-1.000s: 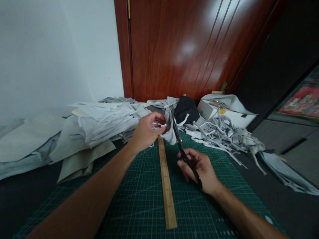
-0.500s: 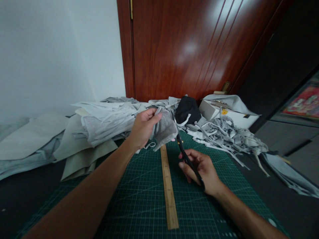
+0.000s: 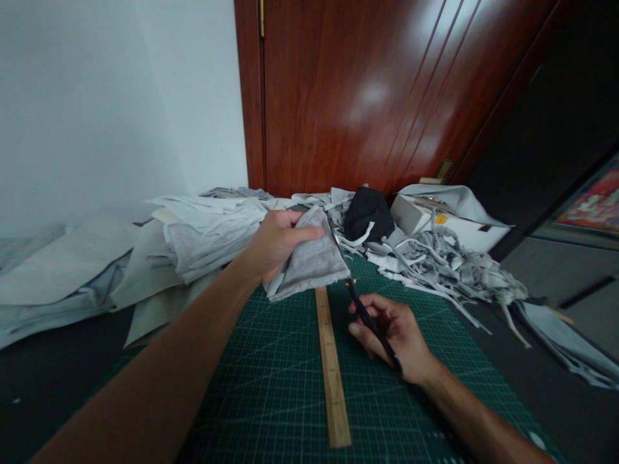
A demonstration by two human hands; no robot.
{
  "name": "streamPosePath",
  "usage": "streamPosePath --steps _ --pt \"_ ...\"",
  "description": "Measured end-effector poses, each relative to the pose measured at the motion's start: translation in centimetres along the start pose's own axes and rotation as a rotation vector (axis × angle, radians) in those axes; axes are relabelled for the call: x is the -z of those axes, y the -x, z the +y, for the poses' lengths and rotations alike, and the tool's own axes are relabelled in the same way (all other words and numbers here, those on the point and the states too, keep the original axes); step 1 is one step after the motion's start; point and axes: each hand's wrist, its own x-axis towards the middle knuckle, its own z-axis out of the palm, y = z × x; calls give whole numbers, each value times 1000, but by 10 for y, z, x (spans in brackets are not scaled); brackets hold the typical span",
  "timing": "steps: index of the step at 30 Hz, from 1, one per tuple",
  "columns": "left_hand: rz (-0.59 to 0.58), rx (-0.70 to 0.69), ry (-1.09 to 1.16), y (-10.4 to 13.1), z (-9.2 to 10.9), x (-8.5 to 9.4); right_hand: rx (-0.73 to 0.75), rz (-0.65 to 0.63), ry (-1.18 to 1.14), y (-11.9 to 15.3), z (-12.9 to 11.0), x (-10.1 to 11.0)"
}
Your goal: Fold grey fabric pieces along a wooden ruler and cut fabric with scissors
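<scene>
Pinched between thumb and fingers of my left hand (image 3: 283, 241) is a piece of grey fabric (image 3: 315, 258), held above the far part of a green cutting mat (image 3: 280, 367). My right hand (image 3: 389, 332) is closed round the handles of black scissors (image 3: 365, 316). The scissors point away from me, with their blades along the right edge of the fabric. Whether the blades are apart cannot be made out. Below the fabric, a wooden ruler (image 3: 333, 374) lies lengthwise on the mat.
Stacked grey fabric (image 3: 213, 232) lies at the back left, with larger sheets (image 3: 68, 258) farther left. A black cloth item (image 3: 368, 214), a white box (image 3: 449, 222) and a tangle of grey strips (image 3: 435, 258) sit at the back right. A wooden door (image 3: 348, 96) stands behind.
The grey fabric is turned and spread flatter, its lower edge now reaching further left over the ruler's far end. My left hand has shifted slightly. The whole view has moved a little.
</scene>
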Motion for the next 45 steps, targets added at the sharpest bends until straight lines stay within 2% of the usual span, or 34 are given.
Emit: streamPosePath --steps 7,20,32,37,45 --pt "-3 27 -45 -1 3 3 47 4 2 0 1 1" --pt "3 -16 -164 -1 2 1 17 -17 -5 2 4 1" --pt "-5 54 -257 4 7 -2 34 -17 76 2 7 1" --pt "-31 88 -178 3 8 -2 36 -14 117 3 8 1" --pt "-29 71 -53 4 9 -1 36 -5 140 3 10 1"
